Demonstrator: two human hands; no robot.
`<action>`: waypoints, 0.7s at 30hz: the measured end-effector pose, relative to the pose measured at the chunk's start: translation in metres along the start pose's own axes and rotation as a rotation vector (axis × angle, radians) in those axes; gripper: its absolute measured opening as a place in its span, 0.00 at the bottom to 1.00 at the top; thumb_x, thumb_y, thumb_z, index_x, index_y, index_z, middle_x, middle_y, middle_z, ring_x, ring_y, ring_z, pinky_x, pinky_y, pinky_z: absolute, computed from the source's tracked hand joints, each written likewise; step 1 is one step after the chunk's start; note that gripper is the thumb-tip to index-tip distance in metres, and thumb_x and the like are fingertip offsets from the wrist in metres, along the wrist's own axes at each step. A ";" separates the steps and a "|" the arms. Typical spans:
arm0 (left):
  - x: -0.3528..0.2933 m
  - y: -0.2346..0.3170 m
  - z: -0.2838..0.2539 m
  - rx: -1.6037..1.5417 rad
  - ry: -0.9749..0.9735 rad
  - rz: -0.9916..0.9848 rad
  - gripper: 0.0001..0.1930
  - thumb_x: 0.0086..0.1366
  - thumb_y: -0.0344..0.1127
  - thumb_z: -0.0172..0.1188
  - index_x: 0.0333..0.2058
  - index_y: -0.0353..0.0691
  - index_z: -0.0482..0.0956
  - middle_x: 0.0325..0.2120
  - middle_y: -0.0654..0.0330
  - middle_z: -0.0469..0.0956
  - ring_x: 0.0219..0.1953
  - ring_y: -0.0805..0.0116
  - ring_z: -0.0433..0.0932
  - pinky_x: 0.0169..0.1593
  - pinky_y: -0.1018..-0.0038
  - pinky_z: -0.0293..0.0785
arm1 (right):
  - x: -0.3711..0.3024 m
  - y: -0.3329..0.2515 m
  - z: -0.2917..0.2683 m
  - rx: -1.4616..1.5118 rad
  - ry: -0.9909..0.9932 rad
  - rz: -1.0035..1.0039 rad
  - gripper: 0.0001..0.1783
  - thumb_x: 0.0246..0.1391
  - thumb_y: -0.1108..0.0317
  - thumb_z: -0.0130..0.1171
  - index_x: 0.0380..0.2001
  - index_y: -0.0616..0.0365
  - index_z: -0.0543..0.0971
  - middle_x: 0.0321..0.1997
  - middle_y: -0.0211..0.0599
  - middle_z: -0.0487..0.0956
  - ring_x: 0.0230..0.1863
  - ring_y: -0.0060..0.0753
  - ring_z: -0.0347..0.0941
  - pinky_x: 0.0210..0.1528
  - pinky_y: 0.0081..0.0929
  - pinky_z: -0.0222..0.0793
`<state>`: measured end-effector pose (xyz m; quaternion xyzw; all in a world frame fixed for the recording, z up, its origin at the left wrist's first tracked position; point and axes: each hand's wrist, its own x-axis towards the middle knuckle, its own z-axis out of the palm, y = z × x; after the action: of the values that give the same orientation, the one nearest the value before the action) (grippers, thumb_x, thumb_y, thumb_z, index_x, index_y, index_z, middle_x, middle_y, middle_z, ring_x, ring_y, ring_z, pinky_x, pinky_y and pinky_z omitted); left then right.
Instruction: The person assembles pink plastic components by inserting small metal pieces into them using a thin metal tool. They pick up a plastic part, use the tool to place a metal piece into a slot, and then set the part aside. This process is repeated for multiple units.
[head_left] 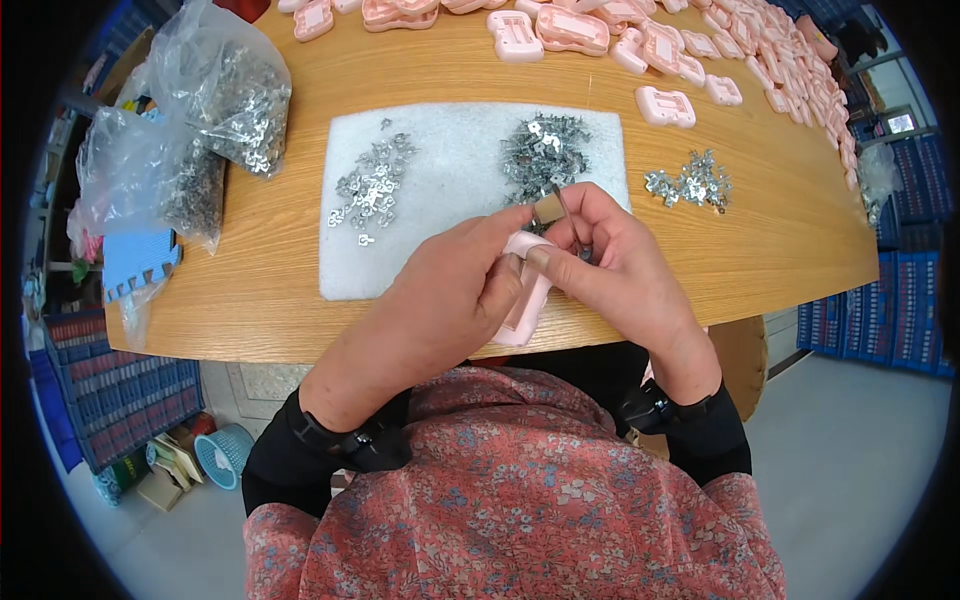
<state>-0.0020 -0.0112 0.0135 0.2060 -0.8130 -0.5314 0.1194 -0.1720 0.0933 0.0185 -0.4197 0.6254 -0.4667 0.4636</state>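
Just over the table's near edge, my left hand point(435, 290) is closed on a pale pink plastic casing point(523, 318), tilted with its hollow side partly showing. My right hand point(630, 275) pinches the casing's upper end between thumb and fingers. A thin dark metal tool point(568, 215), perhaps tweezers, also sits in the right hand's fingers. Tan tape wraps a fingertip where the hands meet. Beyond the hands, a white foam sheet point(450, 150) carries a dense heap of metal contact pieces point(540, 150) and a looser pile of flat metal contacts point(370, 190) on its left.
More metal pieces point(695, 183) lie right of the foam. Many pink casings point(665, 106) spread over the far and right table. At left stand clear bags of metal parts point(225, 90) and a blue foam mat point(140, 262). A blue basket point(224, 455) is on the floor.
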 end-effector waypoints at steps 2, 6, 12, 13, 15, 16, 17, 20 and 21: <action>0.002 0.000 0.000 -0.034 0.004 -0.030 0.19 0.72 0.32 0.43 0.58 0.33 0.69 0.37 0.61 0.77 0.34 0.75 0.75 0.38 0.77 0.73 | -0.003 -0.011 0.003 0.169 0.034 0.045 0.15 0.61 0.71 0.59 0.49 0.62 0.70 0.32 0.25 0.75 0.34 0.13 0.70 0.37 0.15 0.68; -0.001 -0.012 0.003 -0.680 -0.010 -0.234 0.20 0.74 0.38 0.42 0.58 0.35 0.69 0.33 0.60 0.76 0.28 0.72 0.74 0.32 0.78 0.70 | -0.006 -0.008 0.000 0.314 0.107 0.034 0.14 0.62 0.73 0.58 0.49 0.63 0.71 0.31 0.23 0.75 0.33 0.10 0.68 0.36 0.13 0.66; 0.001 -0.011 0.001 -1.203 -0.128 -0.356 0.22 0.75 0.46 0.45 0.58 0.38 0.67 0.30 0.61 0.74 0.24 0.72 0.71 0.28 0.78 0.67 | -0.002 0.011 0.011 0.184 0.154 -0.157 0.14 0.59 0.72 0.63 0.46 0.64 0.76 0.29 0.19 0.71 0.31 0.09 0.63 0.33 0.11 0.62; 0.001 -0.013 0.002 -1.260 -0.152 -0.353 0.23 0.74 0.47 0.46 0.59 0.37 0.67 0.30 0.61 0.73 0.24 0.72 0.70 0.27 0.78 0.67 | -0.002 0.010 0.010 0.175 0.136 -0.133 0.14 0.58 0.72 0.64 0.45 0.64 0.76 0.29 0.19 0.70 0.30 0.09 0.62 0.33 0.11 0.62; -0.001 -0.013 0.002 -1.321 -0.198 -0.373 0.25 0.74 0.49 0.47 0.61 0.38 0.65 0.30 0.62 0.73 0.23 0.72 0.69 0.27 0.78 0.66 | 0.002 0.009 0.008 0.158 0.099 -0.085 0.14 0.56 0.72 0.66 0.42 0.65 0.76 0.27 0.18 0.69 0.29 0.10 0.61 0.33 0.11 0.62; -0.002 -0.010 0.000 -1.324 -0.219 -0.397 0.26 0.74 0.50 0.48 0.61 0.38 0.65 0.30 0.62 0.73 0.23 0.72 0.69 0.26 0.78 0.65 | 0.004 0.010 0.005 0.129 0.093 -0.075 0.13 0.55 0.72 0.67 0.41 0.64 0.77 0.27 0.17 0.69 0.29 0.10 0.60 0.33 0.12 0.62; -0.003 -0.009 -0.001 -1.327 -0.239 -0.420 0.27 0.73 0.50 0.48 0.62 0.39 0.64 0.29 0.62 0.72 0.23 0.72 0.69 0.26 0.78 0.65 | 0.006 0.011 0.001 0.100 0.087 -0.064 0.12 0.54 0.72 0.67 0.39 0.64 0.77 0.26 0.17 0.68 0.29 0.10 0.60 0.33 0.12 0.62; -0.002 -0.013 0.000 -1.348 -0.276 -0.393 0.28 0.73 0.51 0.48 0.64 0.40 0.62 0.29 0.62 0.72 0.23 0.73 0.68 0.26 0.78 0.64 | 0.007 0.012 0.000 0.087 0.093 -0.031 0.09 0.53 0.72 0.68 0.34 0.63 0.78 0.24 0.17 0.67 0.28 0.10 0.59 0.31 0.13 0.61; -0.002 -0.013 0.000 -1.369 -0.274 -0.395 0.29 0.73 0.52 0.49 0.64 0.40 0.62 0.29 0.63 0.72 0.23 0.73 0.67 0.26 0.79 0.63 | 0.007 0.012 0.001 0.094 0.099 -0.020 0.09 0.53 0.72 0.68 0.33 0.62 0.78 0.24 0.16 0.67 0.28 0.10 0.59 0.31 0.13 0.60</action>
<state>0.0027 -0.0147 0.0016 0.1596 -0.2534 -0.9539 0.0203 -0.1738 0.0889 0.0055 -0.3798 0.6208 -0.5205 0.4466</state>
